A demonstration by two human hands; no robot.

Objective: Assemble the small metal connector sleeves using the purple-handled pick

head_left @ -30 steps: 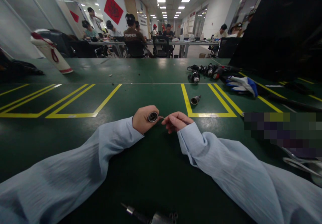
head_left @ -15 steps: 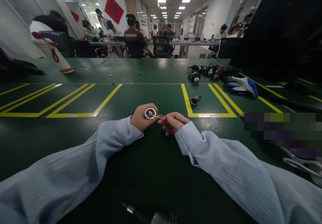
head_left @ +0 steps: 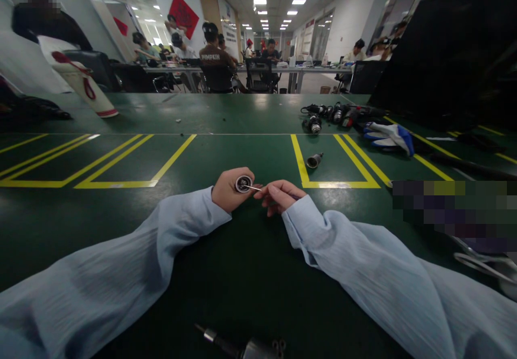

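Note:
My left hand is wrapped round a cylindrical metal part, whose open round end with a bright rim and dark inside faces me. In my right hand, a thin shiny metal rod is pinched between thumb and fingers. Its far tip reaches into the open end of the part; the exact contact inside is too small to see. Close to my body, a dark tool with a pointed metal tip lies on the green table, cut off by the lower edge.
A small metal cup-shaped part lies inside a yellow tape outline. Behind it are several dark metal parts and a blue and white glove. A tall white container stands far left; a black panel rises at right.
My left hand has shifted slightly right with the metal part, whose open end has tilted a little. The right hand is almost still. A person at far left has risen.

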